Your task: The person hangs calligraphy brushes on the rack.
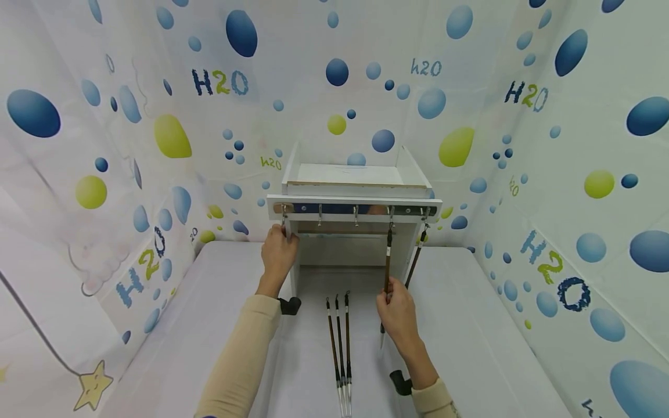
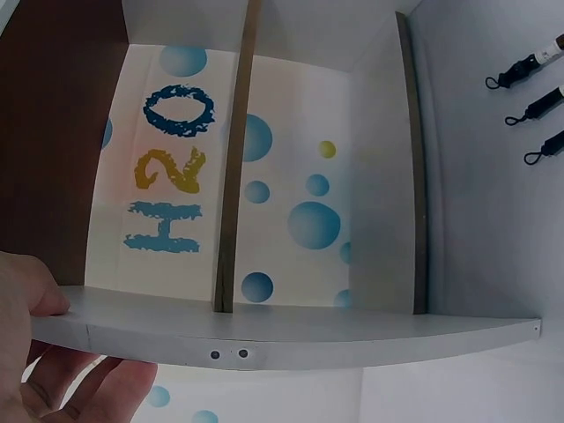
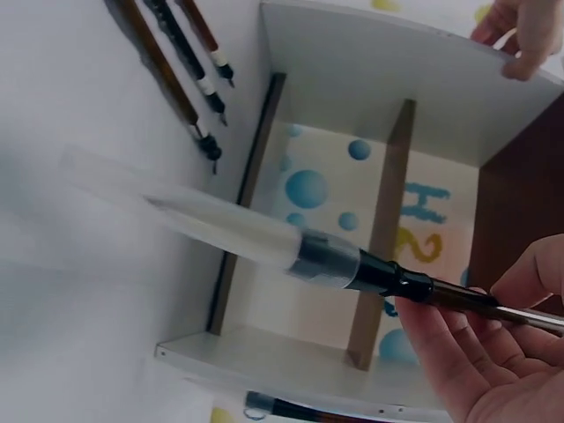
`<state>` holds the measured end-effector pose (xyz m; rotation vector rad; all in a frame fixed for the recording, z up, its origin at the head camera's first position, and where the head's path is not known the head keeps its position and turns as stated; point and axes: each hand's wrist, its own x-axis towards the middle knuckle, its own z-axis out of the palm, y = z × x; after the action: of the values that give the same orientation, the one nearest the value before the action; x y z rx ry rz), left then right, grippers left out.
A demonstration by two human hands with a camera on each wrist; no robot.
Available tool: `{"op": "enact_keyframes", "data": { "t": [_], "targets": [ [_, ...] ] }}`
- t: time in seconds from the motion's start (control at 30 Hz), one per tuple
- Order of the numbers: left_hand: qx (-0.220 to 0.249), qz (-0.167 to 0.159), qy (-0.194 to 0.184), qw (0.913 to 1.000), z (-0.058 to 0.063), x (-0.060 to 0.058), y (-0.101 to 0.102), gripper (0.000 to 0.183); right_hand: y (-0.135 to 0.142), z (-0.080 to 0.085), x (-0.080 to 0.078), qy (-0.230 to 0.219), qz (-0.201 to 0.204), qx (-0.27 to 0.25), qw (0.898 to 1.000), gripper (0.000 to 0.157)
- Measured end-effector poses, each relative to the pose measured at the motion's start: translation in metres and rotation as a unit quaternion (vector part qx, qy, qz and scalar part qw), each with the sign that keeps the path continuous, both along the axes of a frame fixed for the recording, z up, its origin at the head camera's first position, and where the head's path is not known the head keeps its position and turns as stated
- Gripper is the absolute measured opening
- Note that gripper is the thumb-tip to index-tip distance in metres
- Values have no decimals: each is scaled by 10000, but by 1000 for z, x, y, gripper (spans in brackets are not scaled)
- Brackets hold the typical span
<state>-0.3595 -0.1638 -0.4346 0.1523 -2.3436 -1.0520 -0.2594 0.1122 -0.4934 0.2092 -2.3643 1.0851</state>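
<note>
My left hand (image 1: 279,252) grips the side panel (image 2: 291,339) of a small white shelf, thumb on the inner face and fingers outside. My right hand (image 1: 399,313) pinches the handle of a calligraphy brush (image 1: 388,255) whose top loop is at a hook of the metal rail (image 1: 340,209). A clear cap (image 3: 247,238) covers that brush's bristles, pointing down. Beside it a second brush (image 1: 416,258) hangs at a slant from the rightmost hook. Several hooks to the left carry nothing. On the white table (image 1: 308,371) lie three brushes (image 1: 342,342) side by side.
An open white tray-like top (image 1: 347,174) sits above the hook rail. Below it the shelf has open compartments with a brown crossbar (image 3: 388,229). A patterned cloth (image 1: 334,35) with bubbles and lettering surrounds the table at the back and sides.
</note>
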Motion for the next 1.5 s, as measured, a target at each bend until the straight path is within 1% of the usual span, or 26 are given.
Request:
{"op": "enact_keyframes", "data": {
  "t": [0.2, 0.5, 0.7, 0.83, 1.13, 1.33, 1.5],
  "targets": [
    [-41, 20, 27, 10000, 0, -1, 0, 22, 1, -7, -9, -105, -69, 52, 9999, 33],
    [18, 17, -33, 10000, -1, -2, -1, 24, 2, -14, -27, -352, 63, 26, 9994, 32],
    [-18, 38, 43, 10000, -1, -1, 0, 23, 3, -19, -42, -318, 73, 122, 9994, 28],
    [-21, 26, 83, 10000, -2, 0, 0, 22, 3, -20, -48, -248, 60, 206, 9995, 27],
    [-70, -10, 190, 9998, -1, -1, -1, 21, 2, -18, -50, -250, 77, 188, 9995, 21],
    [-30, -15, 133, 9999, 0, 0, -1, 24, 2, -19, -49, -322, 64, 217, 9992, 22],
    [1, 31, 66, 10000, -1, 0, 0, 24, 4, -18, -46, -416, 97, 267, 9987, 20]
  ]
}}
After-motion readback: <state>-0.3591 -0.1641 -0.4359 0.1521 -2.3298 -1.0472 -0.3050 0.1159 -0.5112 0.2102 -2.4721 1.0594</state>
